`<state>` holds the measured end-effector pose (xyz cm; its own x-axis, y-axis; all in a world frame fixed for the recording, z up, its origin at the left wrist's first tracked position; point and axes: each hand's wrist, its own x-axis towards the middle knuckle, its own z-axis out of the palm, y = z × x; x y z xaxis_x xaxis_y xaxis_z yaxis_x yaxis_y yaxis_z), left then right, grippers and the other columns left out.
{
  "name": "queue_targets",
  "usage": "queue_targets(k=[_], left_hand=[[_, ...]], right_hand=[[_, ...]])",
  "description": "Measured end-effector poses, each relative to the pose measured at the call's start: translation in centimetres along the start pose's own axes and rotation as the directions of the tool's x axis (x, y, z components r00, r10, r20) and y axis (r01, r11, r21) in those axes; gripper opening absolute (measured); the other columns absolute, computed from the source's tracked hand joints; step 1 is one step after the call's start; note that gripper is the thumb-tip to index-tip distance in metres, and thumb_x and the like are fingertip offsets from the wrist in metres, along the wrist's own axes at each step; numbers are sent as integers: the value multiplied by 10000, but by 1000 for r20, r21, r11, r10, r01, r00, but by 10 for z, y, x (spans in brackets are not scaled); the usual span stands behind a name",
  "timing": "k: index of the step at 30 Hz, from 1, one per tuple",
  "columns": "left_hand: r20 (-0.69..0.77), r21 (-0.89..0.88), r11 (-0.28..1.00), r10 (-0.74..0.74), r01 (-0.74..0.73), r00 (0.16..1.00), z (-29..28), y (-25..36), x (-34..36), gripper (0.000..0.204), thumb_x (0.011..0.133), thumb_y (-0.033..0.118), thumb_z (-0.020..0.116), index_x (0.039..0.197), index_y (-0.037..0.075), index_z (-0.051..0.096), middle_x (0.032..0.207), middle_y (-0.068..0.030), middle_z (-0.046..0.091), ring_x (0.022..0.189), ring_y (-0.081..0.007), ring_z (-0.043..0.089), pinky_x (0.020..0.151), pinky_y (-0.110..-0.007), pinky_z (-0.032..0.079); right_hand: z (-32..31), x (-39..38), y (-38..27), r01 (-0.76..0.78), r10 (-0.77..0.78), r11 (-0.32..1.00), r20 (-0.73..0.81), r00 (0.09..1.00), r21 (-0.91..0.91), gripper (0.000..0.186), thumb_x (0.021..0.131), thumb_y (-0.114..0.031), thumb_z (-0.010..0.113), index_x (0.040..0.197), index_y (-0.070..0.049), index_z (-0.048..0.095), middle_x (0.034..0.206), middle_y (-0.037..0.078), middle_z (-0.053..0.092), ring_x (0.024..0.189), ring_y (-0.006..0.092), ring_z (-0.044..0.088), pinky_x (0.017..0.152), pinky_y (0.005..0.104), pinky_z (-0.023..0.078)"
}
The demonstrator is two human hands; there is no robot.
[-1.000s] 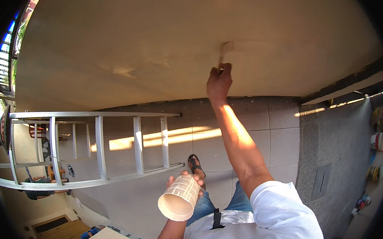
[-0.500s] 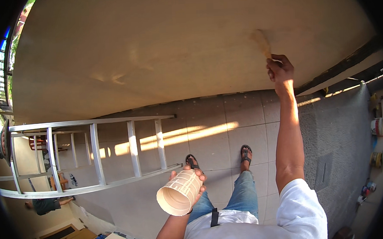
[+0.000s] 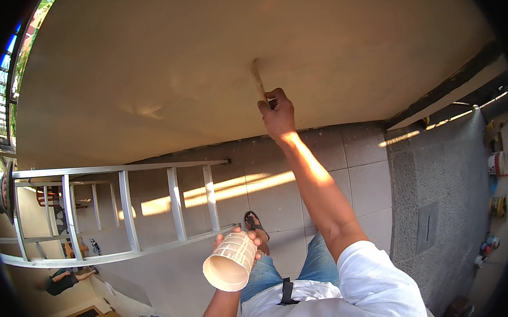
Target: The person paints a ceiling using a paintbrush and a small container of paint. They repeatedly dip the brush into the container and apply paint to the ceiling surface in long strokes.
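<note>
My right hand (image 3: 279,112) is closed round the handle of a paintbrush (image 3: 258,79), the arm stretched out ahead. The brush is turned edge-on, its tip at the surface of the beige wall (image 3: 145,55). Low in front of my body, my left hand (image 3: 256,240) grips a cream-coloured plastic tub (image 3: 234,257) from behind, fingers showing at both sides. The tub is tilted with its round mouth toward me, and pale streaks run down its outside. How much paint it holds is hard to tell.
An aluminium ladder (image 3: 176,203) stands to the left, close to the wall. Tiled floor (image 3: 273,189) lies under my feet, with rougher grey paving (image 3: 439,183) to the right. Several cans and containers (image 3: 498,206) line the far right. Another person (image 3: 63,281) is at the lower left.
My right hand has swept the paintbrush leftward along the wall, and the brush has turned more edge-on. The tub in my left hand has shifted slightly left. My right foot is now hidden behind my arm.
</note>
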<state>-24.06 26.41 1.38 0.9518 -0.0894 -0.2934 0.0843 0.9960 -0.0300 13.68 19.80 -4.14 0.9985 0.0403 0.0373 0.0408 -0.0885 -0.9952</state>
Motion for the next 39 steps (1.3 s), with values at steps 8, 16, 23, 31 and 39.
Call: queue_targets(k=[8,16,23,31,39], left_hand=[[27,-47,999,14,-13,1000,-8,-56,30,501,1054,552,489,1363,169,577,1289,-163,540,1251,-327,476,919,-507,547],[100,-111,993,-25,36,995,-7,-141,72,505,1041,552,528,1364,171,599,1303,-147,529,1260,-306,466,941,-505,548],[89,-57,998,36,-31,995,12,-182,74,513,1044,552,515,1369,165,599,1298,-148,527,1262,-308,461,940,-507,544],[43,-68,997,41,-38,998,18,-191,59,513,1050,552,500,1381,169,587,1298,-147,534,1264,-310,461,943,-508,536],[71,-101,994,58,-50,996,8,-193,51,509,1053,548,499,1374,168,605,1306,-161,537,1254,-320,468,938,-515,542]], right_hand=[[-306,90,4,-137,130,967,47,990,213,216,915,-93,750,1111,-42,674,756,37,626,534,64,488,448,224,329],[-404,122,39,137,16,966,-579,815,220,263,888,-78,759,1086,22,618,747,85,649,577,110,582,468,258,439],[-178,82,-17,66,-77,997,-468,881,-41,222,948,-117,650,1098,-41,506,835,245,667,821,457,691,727,492,526],[-236,84,-9,-84,46,986,251,967,141,247,861,-128,772,1054,-18,665,745,70,654,637,149,598,580,327,481],[-471,130,-13,134,57,930,-494,867,343,234,889,-34,763,1084,20,647,737,72,642,552,98,549,459,246,391]])
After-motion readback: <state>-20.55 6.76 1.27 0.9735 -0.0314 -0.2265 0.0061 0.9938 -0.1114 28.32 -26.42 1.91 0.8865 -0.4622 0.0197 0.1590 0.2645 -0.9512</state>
